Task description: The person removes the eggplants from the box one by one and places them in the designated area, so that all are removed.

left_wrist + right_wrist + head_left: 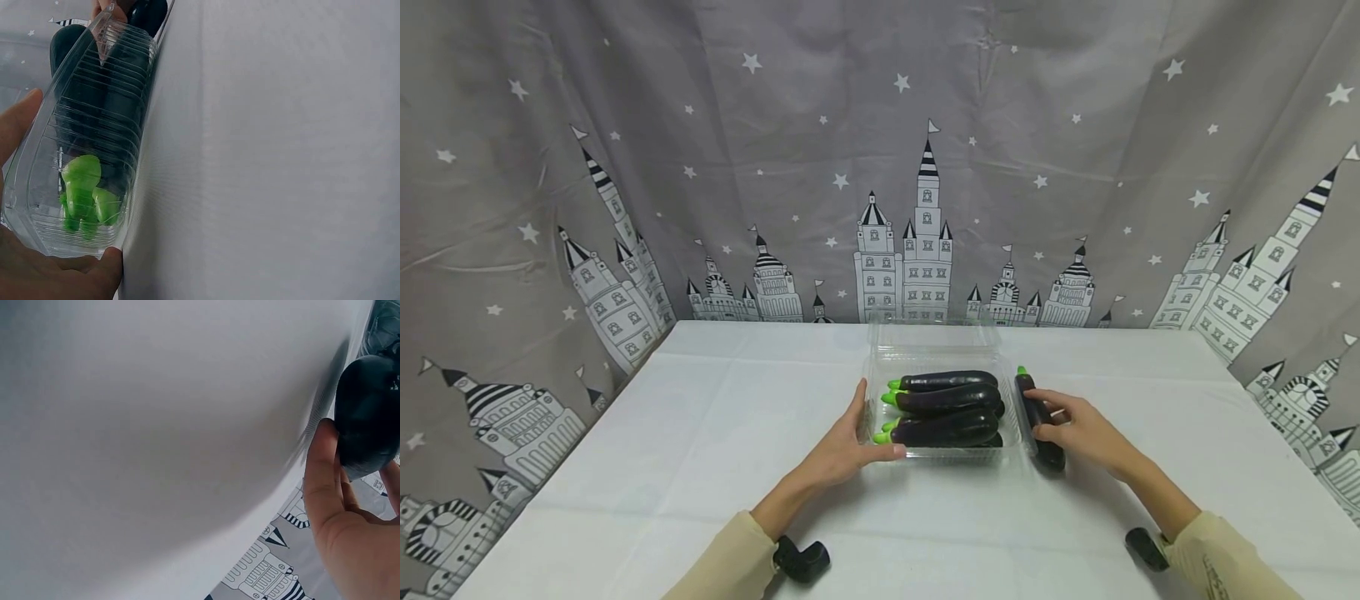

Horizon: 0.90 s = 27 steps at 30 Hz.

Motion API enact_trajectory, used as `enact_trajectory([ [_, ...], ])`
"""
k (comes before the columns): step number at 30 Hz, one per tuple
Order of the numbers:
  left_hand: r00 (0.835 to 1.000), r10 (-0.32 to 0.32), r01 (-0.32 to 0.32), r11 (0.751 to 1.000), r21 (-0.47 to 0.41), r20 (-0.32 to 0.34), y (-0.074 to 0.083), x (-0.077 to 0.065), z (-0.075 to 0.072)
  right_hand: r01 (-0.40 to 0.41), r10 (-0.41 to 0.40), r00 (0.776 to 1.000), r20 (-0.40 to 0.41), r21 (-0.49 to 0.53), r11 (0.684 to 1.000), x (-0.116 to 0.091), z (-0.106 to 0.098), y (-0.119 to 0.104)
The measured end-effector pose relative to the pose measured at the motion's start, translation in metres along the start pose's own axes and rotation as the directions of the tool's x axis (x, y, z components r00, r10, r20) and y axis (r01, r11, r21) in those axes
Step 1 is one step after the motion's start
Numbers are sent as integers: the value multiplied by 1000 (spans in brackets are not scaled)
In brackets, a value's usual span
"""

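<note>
In the head view, a clear plastic container (955, 454) sits on the table with several dark purple eggplants (951, 427) lying sideways in it, green stem ends to the left. My left hand (848, 446) holds the container's near left corner, thumb along the front and fingers up the left side. Just outside the container's right wall is another eggplant (1051, 457), its green end pointing away from me. My right hand (1082, 429) grips this eggplant from the right between thumb and fingers. The right wrist view shows the fingers about its rounded dark end (369, 419).
The container's clear lid (934, 336) stands folded back at the far side. A white cloth covers the table (737, 400). Behind it hangs a grey curtain (790, 125) with castles and stars. Black wrist devices (805, 561) show beside both sleeves.
</note>
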State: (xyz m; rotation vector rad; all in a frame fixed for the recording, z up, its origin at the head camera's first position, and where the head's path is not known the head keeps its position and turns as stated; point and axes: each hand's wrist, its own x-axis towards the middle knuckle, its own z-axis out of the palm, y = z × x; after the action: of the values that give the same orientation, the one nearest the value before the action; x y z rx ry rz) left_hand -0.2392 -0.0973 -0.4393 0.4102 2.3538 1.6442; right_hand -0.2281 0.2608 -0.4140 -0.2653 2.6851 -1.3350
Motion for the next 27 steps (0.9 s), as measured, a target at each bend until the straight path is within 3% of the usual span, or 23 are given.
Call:
enact_trajectory([
  [19,1000,-3,3,1000,-14,-1,-1,1,0,-3,5,1000,26,-53,999,-1,-3,1],
  [27,1000,-9,9,1000,-6,-9,-1,1,0,0,0,1000,19,6,1000,-2,-4,1],
])
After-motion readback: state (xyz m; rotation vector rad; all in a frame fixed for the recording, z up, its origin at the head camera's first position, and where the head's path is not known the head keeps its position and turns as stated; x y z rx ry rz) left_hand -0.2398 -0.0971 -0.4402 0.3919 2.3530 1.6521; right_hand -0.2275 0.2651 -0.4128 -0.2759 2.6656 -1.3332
